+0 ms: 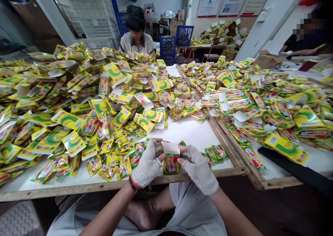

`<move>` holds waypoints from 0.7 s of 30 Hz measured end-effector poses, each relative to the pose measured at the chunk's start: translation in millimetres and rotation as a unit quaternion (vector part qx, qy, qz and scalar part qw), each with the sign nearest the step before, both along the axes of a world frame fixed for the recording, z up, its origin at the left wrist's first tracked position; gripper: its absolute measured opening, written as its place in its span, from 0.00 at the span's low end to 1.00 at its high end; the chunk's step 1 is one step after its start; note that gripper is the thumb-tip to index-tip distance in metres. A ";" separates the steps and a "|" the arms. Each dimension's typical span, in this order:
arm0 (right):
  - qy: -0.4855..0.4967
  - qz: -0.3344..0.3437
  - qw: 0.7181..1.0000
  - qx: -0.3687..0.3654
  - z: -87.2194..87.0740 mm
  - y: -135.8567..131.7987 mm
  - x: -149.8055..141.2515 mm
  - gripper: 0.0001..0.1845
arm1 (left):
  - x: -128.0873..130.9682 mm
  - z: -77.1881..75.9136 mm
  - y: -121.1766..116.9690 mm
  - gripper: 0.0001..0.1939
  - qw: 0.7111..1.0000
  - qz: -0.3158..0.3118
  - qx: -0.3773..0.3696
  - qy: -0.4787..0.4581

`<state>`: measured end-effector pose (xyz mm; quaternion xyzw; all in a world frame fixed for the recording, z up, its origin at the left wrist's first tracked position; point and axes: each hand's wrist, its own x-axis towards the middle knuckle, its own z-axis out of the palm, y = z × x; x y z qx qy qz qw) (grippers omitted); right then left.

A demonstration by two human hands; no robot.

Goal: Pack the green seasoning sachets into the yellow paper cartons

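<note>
Both my hands wear white fingerless knit gloves. Between them is a small printed box, upright with its white top flap raised. My left hand pinches its left side, thumb at the edge. My right hand grips the right side, thumb on the printed front. What lies inside the box is hidden. Small yellow sachets lie left of my left hand. Green and red sachets lie by its fingers, and more green sachets rest right of my right hand.
A large heap of yellow boxes covers the table's left; another heap lies beyond a wooden divider. A wooden rim edges the table. One person sits opposite, another at far right. Blue crates stand behind.
</note>
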<state>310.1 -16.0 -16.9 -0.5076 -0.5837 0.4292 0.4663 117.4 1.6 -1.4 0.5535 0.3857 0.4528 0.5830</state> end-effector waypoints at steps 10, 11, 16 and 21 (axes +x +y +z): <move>-0.141 0.052 0.985 0.085 7.7 9.5 -1.5 0.07 | -13.9 -0.6 -10.3 0.07 0.962 0.023 0.152 0.224; -0.147 0.059 0.984 0.077 11.1 12.6 -0.9 0.06 | -13.4 1.4 -9.3 0.07 0.962 0.017 0.153 0.224; -0.090 0.052 0.994 0.021 15.1 23.4 -5.5 0.13 | -6.3 -3.4 -6.5 0.19 0.992 0.048 0.063 0.099; -0.140 0.063 0.984 0.086 18.7 18.8 -4.3 0.12 | -9.0 -1.0 -7.8 0.14 0.958 0.102 0.168 0.207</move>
